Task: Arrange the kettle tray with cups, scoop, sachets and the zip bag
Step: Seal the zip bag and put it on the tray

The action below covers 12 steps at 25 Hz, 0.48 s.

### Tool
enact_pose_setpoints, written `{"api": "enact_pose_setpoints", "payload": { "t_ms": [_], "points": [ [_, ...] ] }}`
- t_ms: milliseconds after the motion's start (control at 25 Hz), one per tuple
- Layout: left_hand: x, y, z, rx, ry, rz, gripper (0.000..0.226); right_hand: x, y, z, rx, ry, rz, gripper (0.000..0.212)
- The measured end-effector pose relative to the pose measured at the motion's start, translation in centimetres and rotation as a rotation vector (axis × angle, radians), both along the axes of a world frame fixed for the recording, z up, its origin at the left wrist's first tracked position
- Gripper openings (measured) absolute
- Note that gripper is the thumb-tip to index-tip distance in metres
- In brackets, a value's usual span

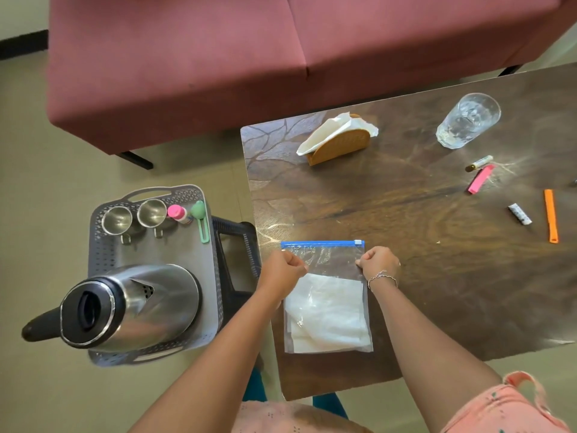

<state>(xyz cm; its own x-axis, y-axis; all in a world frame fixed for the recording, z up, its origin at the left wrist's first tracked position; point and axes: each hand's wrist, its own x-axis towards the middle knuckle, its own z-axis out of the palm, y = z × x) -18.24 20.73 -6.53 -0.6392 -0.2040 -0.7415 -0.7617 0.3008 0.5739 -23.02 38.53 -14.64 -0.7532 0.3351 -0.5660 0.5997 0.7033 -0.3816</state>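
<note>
my left hand point(282, 267) and right hand point(379, 264) pinch the zip bag point(327, 310) edges. cups point(118, 219) and scoop point(200, 220) sit in the tray point(153, 248) at 9 o'clock; sachets point(480, 179) at 2 o'clock and the bag are left to move.

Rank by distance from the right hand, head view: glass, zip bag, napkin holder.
1. zip bag: in the right hand's grip, directly in front.
2. napkin holder: farther back, slightly left.
3. glass: farthest, back right.

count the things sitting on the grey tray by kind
kettle: 1
steel cups: 2
pink-capped bottle: 1
green scoop: 1
total on the tray: 5
</note>
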Motion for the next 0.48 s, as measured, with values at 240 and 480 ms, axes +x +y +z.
{"api": "enact_pose_setpoints", "payload": {
  "t_ms": [240, 480],
  "points": [
    [0.3, 0.4, 0.6, 0.0, 0.034, -0.018, 0.005, 0.9, -1.1, -0.6, 0.057, 0.141, -0.076, 0.021],
    [0.5, 0.4, 0.8, -0.071, 0.108, -0.057, 0.012, 0.8, -1.5, -0.9, -0.075, 0.133, -0.129, 0.03]
  ]
}}
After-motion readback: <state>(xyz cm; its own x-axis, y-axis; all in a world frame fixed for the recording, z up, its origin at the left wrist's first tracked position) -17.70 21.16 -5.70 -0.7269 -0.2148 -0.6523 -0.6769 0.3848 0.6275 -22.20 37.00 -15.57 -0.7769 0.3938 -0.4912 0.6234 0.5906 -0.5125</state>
